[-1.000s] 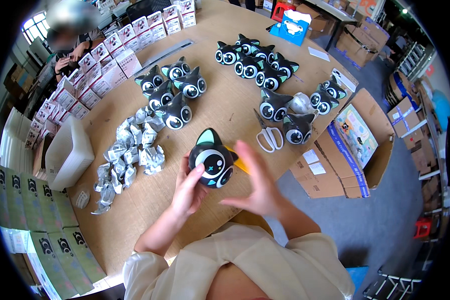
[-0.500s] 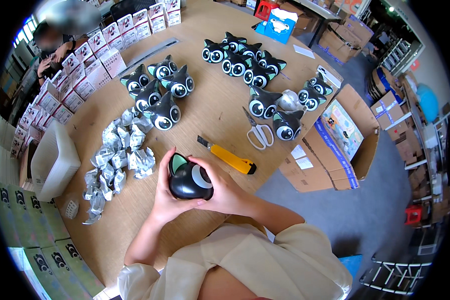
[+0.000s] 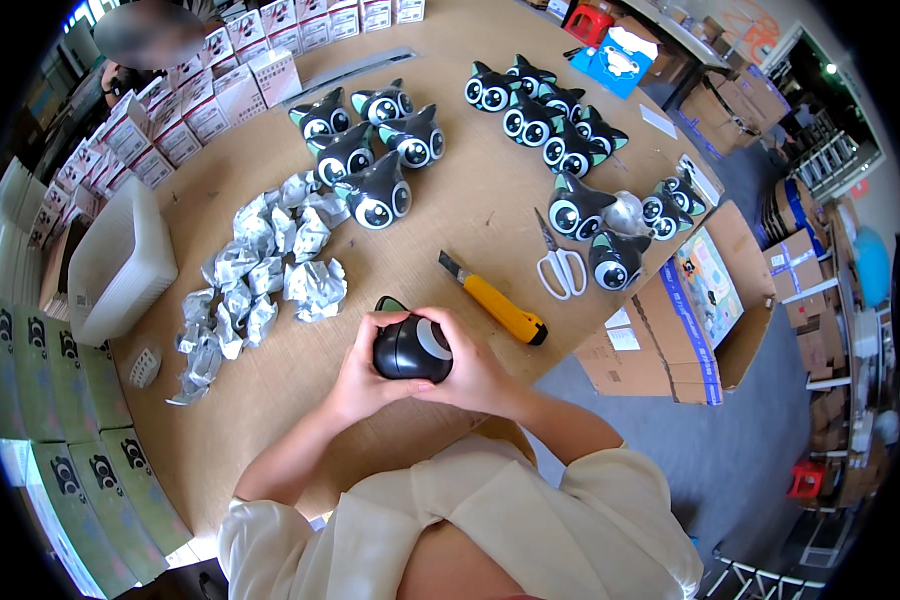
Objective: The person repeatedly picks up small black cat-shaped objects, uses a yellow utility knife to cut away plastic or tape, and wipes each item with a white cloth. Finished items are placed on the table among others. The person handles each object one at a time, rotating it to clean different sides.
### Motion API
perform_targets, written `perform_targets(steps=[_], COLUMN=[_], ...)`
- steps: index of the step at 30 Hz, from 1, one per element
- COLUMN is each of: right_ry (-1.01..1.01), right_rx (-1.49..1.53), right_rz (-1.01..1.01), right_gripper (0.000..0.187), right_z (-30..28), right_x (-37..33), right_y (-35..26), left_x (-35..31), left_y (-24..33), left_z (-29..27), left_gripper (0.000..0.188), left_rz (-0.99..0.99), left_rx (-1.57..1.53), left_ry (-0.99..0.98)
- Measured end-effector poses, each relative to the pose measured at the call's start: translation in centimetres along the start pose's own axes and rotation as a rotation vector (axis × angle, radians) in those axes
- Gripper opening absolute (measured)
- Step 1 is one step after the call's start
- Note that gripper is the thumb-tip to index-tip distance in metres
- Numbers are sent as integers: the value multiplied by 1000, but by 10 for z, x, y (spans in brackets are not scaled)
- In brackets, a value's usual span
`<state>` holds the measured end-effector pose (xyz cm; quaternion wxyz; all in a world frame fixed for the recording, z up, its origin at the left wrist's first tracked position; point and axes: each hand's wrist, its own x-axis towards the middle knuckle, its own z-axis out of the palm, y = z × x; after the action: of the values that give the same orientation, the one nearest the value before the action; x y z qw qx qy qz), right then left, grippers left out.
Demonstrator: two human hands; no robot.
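Between my two hands is a glossy black cat-head figure (image 3: 400, 352) with a green inner ear and a big white-rimmed eye. My left hand (image 3: 358, 378) wraps its left side, fingers over the top beside the ear. On the other side my right hand (image 3: 478, 372) grips it, fingers by the eye. Both thumbs meet low on the near side. Beyond the hands lie a yellow utility knife (image 3: 500, 308) with its blade out and white-handled scissors (image 3: 562, 270). Crumpled silvery wrappers (image 3: 235, 265) are heaped to the left.
More cat heads stand in groups, at far left (image 3: 372, 205) and far right (image 3: 530, 125). A white plastic bin (image 3: 120, 270) and green boxes (image 3: 95, 480) line the left. An open carton (image 3: 645, 345) stands beyond the right table edge. A person sits behind white boxes (image 3: 205, 130).
The view has shifted, so the table things appear further right. The cat head has turned a little in my hands, and my left fingers have come over its top by the ear.
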<state>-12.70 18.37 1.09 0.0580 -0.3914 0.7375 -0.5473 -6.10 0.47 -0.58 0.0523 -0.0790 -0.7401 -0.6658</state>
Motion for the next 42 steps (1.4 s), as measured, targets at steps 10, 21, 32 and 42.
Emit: perform_targets(steps=[10, 21, 32, 42], right_ry=[-26, -130, 116, -348], right_rx=[-3, 29, 123, -800], right_rz=[-56, -57, 95, 57], right_gripper=[78, 80, 81, 90], right_z=[0, -13, -38, -18], right_x=[1, 0, 12, 20], right_y=[8, 9, 21, 7], left_x=[-3, -7, -15, -40], left_y=[-13, -19, -4, 12], left_z=[-10, -19, -40, -46], left_gripper=[83, 87, 81, 86], left_rz=[-7, 105, -143, -351], left_rx=[75, 154, -1150, -1021], left_ry=[-101, -163, 16, 103])
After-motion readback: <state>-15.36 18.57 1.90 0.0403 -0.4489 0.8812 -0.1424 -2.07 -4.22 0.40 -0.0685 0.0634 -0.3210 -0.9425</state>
